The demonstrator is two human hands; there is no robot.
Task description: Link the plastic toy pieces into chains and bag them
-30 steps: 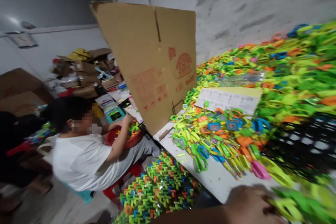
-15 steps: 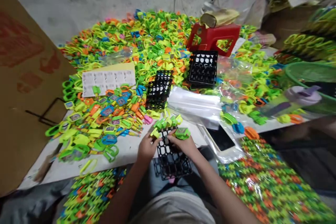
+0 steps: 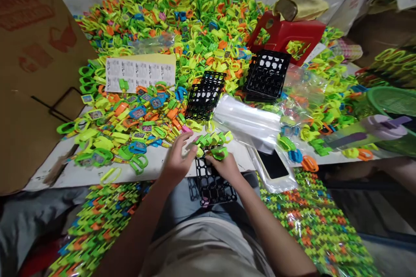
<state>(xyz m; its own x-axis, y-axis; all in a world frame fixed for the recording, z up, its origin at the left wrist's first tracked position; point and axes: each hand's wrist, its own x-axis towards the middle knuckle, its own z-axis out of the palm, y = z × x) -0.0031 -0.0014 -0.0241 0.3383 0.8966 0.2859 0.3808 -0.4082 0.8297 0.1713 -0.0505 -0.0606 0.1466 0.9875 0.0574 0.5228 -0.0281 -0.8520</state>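
Note:
A black plastic grid tray (image 3: 216,194) slants from the table edge down over my lap, with a row of green and yellow toy watches (image 3: 212,139) across its far end. My left hand (image 3: 177,160) is on the left of that row, thumb and fingers apart, holding nothing. My right hand (image 3: 225,168) is closed at the tray's right side, with a green toy watch (image 3: 219,152) at its fingers. Its thumb reaches in over the grid. The fingertips under the watch are partly hidden.
A large heap of toy watches (image 3: 146,21) covers the back. Nearby are a label sheet (image 3: 141,71), more black trays (image 3: 268,75), clear bags (image 3: 248,117), a phone (image 3: 274,163), a red stool (image 3: 286,37) and a bottle (image 3: 360,132). A cardboard box (image 3: 35,95) stands left.
My left hand has let go near the yellow watch and its fingers have spread. My right hand stays at the tray with the green watch. The whole view has shifted slightly.

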